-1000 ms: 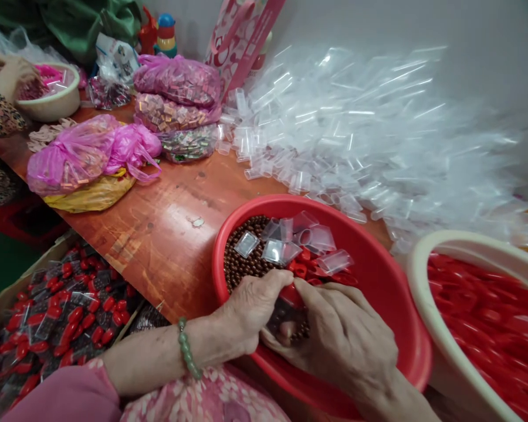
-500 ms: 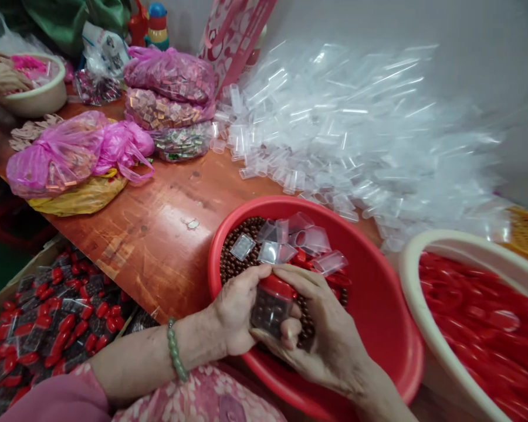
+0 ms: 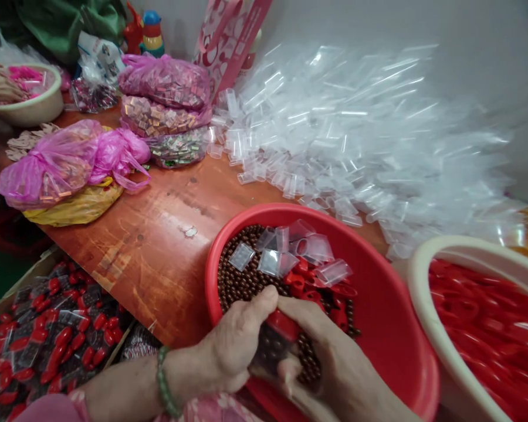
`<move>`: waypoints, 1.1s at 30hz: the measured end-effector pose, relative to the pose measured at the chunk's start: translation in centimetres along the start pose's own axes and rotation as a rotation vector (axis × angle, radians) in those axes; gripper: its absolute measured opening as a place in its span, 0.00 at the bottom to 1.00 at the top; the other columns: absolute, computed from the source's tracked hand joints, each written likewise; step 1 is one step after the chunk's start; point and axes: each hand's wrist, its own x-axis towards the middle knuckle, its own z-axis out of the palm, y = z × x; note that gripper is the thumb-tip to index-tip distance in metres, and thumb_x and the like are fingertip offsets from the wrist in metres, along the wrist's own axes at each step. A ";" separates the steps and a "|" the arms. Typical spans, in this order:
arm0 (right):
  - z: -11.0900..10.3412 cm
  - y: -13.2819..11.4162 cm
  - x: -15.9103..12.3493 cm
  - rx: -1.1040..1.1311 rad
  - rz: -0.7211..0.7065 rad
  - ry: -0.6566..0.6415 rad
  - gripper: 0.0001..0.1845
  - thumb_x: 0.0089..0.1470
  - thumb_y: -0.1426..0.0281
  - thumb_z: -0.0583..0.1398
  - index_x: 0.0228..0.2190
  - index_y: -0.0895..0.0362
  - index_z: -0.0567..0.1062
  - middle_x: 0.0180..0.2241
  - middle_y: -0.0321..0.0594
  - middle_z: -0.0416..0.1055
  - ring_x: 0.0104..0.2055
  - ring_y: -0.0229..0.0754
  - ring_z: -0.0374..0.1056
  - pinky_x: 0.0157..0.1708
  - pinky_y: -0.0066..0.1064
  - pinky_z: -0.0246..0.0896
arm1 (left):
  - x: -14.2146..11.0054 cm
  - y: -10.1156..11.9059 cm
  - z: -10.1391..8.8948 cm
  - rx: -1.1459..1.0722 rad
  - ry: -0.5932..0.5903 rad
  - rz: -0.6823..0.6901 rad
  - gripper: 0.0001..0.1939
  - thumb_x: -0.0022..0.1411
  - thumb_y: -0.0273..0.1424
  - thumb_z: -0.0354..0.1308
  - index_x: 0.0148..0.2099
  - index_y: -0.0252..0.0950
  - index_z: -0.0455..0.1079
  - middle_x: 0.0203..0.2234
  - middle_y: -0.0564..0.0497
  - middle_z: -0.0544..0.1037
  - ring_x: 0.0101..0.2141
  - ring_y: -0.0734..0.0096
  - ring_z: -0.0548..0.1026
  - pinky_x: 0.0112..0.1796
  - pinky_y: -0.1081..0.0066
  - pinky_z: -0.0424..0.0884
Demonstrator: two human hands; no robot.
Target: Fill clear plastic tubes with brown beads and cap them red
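Observation:
Between both hands is a small clear plastic container with a red cap, filled with dark brown balls. My left hand grips its left side, thumb up by the cap. On the other side my right hand curls round it, fingers partly blurred and index finger near the cap. Both are over a red basin. Inside the basin lie brown balls, red caps and several clear plastic sleeves.
A cream tub of red plastic parts stands at right. Clear sleeves are heaped along the wall. Filled pink bags sit farther back on the table. At lower left, a box holds red-capped containers. Another person's hands are at a white basin.
Both hands have moved lower in view with the container still between them. The whole scene has shifted slightly down in the picture.

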 end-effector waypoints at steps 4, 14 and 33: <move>-1.0 1.8 1.8 0.115 0.197 -0.262 0.24 0.60 0.60 0.57 0.56 0.54 0.62 0.48 0.48 0.74 0.47 0.46 0.73 0.43 0.34 0.70 | -4.1 2.2 -3.6 0.341 -0.158 0.123 0.30 0.64 0.54 0.46 0.29 0.31 0.69 0.18 0.51 0.71 0.20 0.77 0.68 0.26 0.75 0.65; 4.8 5.2 9.1 -0.405 0.733 -0.516 0.21 0.62 0.56 0.53 0.43 0.63 0.66 0.33 0.56 0.77 0.38 0.57 0.76 0.31 0.35 0.61 | -13.8 2.3 -21.4 1.018 1.321 0.344 0.24 0.63 0.49 0.44 0.41 0.35 0.71 0.34 0.44 0.79 0.39 0.56 0.76 0.44 0.62 0.70; 4.4 2.4 4.3 -0.389 0.529 -0.778 0.14 0.43 0.86 0.54 0.33 0.63 0.72 0.34 0.58 0.76 0.36 0.54 0.75 0.28 0.34 0.60 | -14.5 1.8 -27.9 1.588 1.405 0.089 0.33 0.64 0.47 0.42 0.56 0.25 0.67 0.51 0.30 0.73 0.50 0.41 0.73 0.51 0.51 0.67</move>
